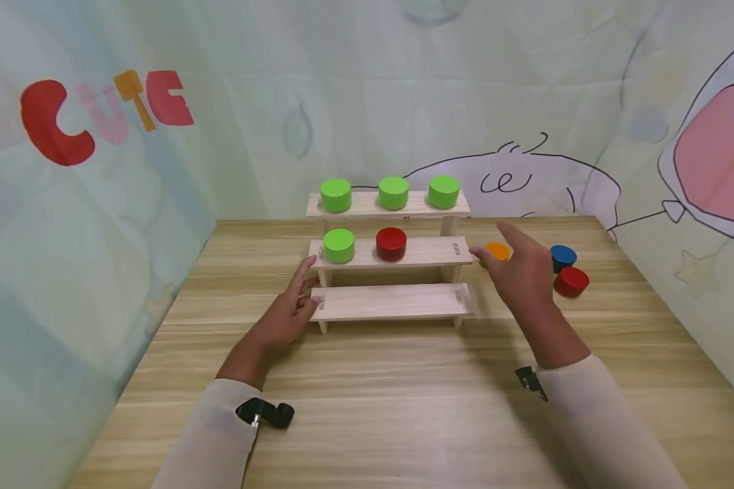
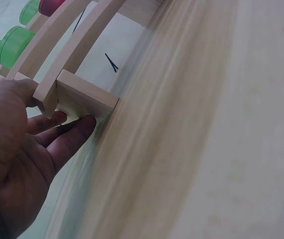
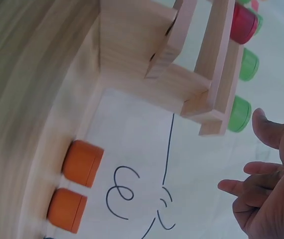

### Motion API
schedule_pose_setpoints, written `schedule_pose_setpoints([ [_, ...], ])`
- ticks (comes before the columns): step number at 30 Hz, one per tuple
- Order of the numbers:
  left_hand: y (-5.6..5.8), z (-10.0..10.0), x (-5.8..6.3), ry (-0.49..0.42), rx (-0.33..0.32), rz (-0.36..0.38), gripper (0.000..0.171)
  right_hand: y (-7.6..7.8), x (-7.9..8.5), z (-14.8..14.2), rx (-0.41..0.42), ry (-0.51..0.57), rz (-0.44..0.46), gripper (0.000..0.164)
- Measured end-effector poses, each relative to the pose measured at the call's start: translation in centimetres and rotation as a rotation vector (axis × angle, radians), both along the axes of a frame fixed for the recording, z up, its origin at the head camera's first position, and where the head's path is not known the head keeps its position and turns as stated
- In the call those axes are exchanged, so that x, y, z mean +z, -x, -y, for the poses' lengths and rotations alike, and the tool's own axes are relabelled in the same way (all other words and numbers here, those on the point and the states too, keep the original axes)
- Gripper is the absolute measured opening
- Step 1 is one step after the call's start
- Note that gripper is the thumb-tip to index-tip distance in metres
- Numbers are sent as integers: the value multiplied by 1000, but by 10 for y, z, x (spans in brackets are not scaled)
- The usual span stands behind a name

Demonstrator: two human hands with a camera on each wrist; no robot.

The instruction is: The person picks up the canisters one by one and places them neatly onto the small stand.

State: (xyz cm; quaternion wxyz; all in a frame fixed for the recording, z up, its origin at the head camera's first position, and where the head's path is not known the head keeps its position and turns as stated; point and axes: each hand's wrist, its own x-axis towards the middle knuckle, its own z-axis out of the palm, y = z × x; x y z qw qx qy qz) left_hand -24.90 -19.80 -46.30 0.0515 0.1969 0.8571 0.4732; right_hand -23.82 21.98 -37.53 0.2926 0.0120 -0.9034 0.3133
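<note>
A three-tier wooden stand stands on the table. Three green round blocks line its top tier; a green block and a red block sit on the middle one. At the stand's left end, my left hand holds the lowest tier, thumb on the board and fingers against the leg in the left wrist view. My right hand, empty with thumb spread from the fingers, hovers right of the stand. It partly overlaps an orange block; the right wrist view shows two orange blocks.
Right of my right hand, a blue block and another red block lie on the wood-grain table. A pale printed curtain hangs behind and along both sides of the table.
</note>
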Motion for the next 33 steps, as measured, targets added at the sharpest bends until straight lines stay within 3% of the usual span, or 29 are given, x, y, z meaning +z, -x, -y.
schedule_pose_setpoints([
  [6,-1,0,4,9,8,-4,77,-1,-4,-19,-22,28,45,64],
  [15,-2,-1,5,15,10,5,77,1,-1,-49,-118,101,241,72],
  [21,-2,-1,3,13,9,3,77,5,-8,-69,-188,84,254,69],
  [28,-3,-1,2,18,9,2,77,13,-13,-91,-262,114,421,73],
  [33,-4,-2,4,15,7,-2,77,17,-17,-103,-285,105,467,72],
])
